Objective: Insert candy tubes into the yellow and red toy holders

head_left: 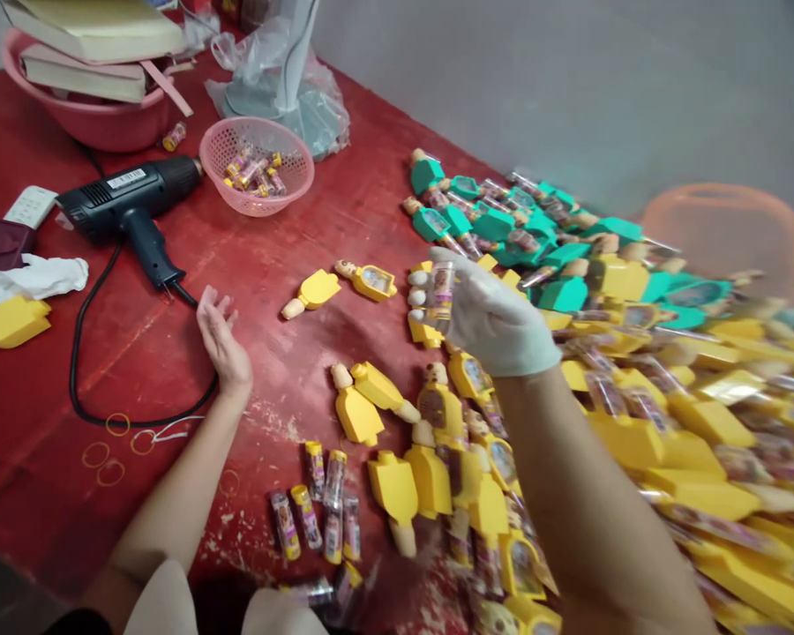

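My right hand (pixel 490 317), in a white glove, is closed around a small clear tube (pixel 441 291) with a printed label, held upright above the red table (pixel 304 265). My left hand (pixel 221 339) is bare, fingers spread and empty, hovering over the table beside the black cord (pixel 79 353) of a heat gun (pixel 129 198). A large heap of yellow toy pieces (pixel 635 423) and teal ones (pixel 535 229) lies under and to the right of my right hand. Several small labelled tubes (pixel 324 511) lie near the front edge.
A pink mesh basket (pixel 257 166) holds more tubes at the back. A pink bowl (pixel 86 115) with books on it stands far left. Plastic bags (pixel 284 79), a white cloth (pixel 36 275), rubber bands (pixel 116 441) and an orange basket (pixel 728 229) are also around.
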Tool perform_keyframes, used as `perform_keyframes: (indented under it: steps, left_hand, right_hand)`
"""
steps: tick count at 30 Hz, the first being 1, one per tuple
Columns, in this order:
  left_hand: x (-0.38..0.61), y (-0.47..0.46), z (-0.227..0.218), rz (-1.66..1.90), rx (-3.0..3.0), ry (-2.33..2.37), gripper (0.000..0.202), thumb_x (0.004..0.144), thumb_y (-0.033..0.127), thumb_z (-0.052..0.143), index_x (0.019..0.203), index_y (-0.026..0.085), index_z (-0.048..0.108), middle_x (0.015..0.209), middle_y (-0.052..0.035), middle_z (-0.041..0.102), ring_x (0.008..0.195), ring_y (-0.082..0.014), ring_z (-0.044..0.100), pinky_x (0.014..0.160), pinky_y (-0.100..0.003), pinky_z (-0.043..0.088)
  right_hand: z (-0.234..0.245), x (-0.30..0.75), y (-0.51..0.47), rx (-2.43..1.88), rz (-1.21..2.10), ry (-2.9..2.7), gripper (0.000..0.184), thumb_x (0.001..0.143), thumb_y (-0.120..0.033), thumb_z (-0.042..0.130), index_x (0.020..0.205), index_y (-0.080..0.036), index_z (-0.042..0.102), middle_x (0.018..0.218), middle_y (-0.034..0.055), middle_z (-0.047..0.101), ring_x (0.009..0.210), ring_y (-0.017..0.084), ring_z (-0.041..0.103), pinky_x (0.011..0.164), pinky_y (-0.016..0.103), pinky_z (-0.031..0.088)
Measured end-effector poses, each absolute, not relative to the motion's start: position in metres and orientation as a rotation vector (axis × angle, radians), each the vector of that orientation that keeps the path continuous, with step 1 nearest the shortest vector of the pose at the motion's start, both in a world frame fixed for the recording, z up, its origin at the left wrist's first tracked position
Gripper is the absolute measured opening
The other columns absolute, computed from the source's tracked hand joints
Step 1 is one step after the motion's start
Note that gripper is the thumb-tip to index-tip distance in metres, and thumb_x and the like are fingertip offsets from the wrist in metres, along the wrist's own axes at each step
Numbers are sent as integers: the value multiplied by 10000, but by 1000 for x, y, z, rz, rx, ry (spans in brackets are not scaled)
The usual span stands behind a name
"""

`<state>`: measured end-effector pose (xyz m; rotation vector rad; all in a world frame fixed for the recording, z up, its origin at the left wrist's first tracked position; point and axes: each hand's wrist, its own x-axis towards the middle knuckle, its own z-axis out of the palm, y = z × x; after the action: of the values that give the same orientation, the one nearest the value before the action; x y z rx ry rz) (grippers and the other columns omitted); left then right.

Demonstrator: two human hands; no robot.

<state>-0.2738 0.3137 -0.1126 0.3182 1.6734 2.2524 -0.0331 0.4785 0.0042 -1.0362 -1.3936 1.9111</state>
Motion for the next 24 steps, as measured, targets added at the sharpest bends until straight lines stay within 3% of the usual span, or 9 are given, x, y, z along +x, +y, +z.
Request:
perform_keyframes:
  steps: [2, 5, 9, 11, 14, 16, 17, 20, 24]
  left_hand:
    - [-276, 314, -114, 2245, 341, 1676, 623, 959, 714, 410, 1343, 241, 540, 1512, -161, 496, 1272, -245, 615, 1047, -390, 519]
    - [-278, 315, -116, 2214, 414, 1720, 641, 959, 734, 381, 1357, 258, 541, 1535, -149, 483, 1271, -238, 619, 1044, -379, 519]
    - [-278, 319, -116, 2220, 548, 1732, 683, 957, 736, 391, 1372, 215, 540, 1508, -169, 504, 1239, -220, 629, 1043, -357, 509]
    - [-277, 323, -110, 2246, 618, 1707, 680, 968, 714, 400, 1371, 183, 538, 1482, -177, 517, 1217, -205, 633, 1050, -341, 497]
    - [-265, 318, -86, 2244, 681, 1676, 651, 989, 668, 409, 1373, 160, 541, 1461, -176, 525, 1236, -194, 621, 1082, -330, 478]
    - [-243, 295, -61, 2210, 770, 1642, 632, 973, 657, 469, 1358, 165, 565, 1437, -162, 545, 1282, -209, 599, 1115, -353, 464]
    - [-226, 273, -47, 2179, 857, 1607, 620, 957, 656, 507, 1347, 180, 581, 1424, -147, 560, 1304, -218, 587, 1131, -372, 457]
    - [-160, 174, -9, 1916, 1259, 1385, 543, 929, 621, 588, 1313, 241, 637, 1371, -107, 619, 1342, -252, 569, 1174, -443, 432]
    - [-75, 27, 8, 989, 1650, 866, 554, 876, 507, 715, 1366, 261, 636, 1373, -139, 645, 1376, -311, 559, 1161, -490, 463]
  right_hand:
    - [5, -30, 459, -1048, 1901, -1385, 638, 598, -429, 910, 1181, -280, 696, 1115, 47, 670, 836, 140, 618, 669, 253, 523]
    - [6, -16, 407, -1108, 1937, -1475, 633, 601, -506, 912, 1125, -228, 690, 994, 36, 656, 630, 87, 529, 500, 216, 432]
    - [14, 39, 293, -1385, 1925, -1665, 586, 865, -696, 586, 1199, -220, 663, 791, 26, 633, 438, 84, 364, 391, 251, 325]
    - [20, 83, 229, -1617, 1762, -1697, 588, 869, -689, 552, 1252, -256, 660, 721, 21, 618, 463, 145, 465, 421, 295, 416]
    - [27, 156, 136, -1849, 1367, -1665, 580, 711, -660, 692, 1217, -377, 697, 844, 74, 698, 728, 315, 695, 547, 431, 564]
    - [29, 195, 79, -1953, 1149, -1571, 471, 635, -620, 750, 1081, -471, 728, 882, 85, 714, 808, 373, 719, 528, 466, 563]
    - [29, 209, 53, -2005, 1097, -1511, 406, 639, -611, 749, 1023, -481, 730, 825, 80, 704, 733, 368, 710, 477, 460, 538]
    - [26, 218, -7, -2093, 1140, -1452, 362, 713, -625, 693, 975, -376, 720, 677, 44, 672, 506, 285, 624, 428, 427, 513]
    - [10, 179, -36, -1900, 1206, -1706, 385, 772, -611, 612, 936, -278, 711, 869, 74, 765, 738, 286, 729, 664, 421, 611]
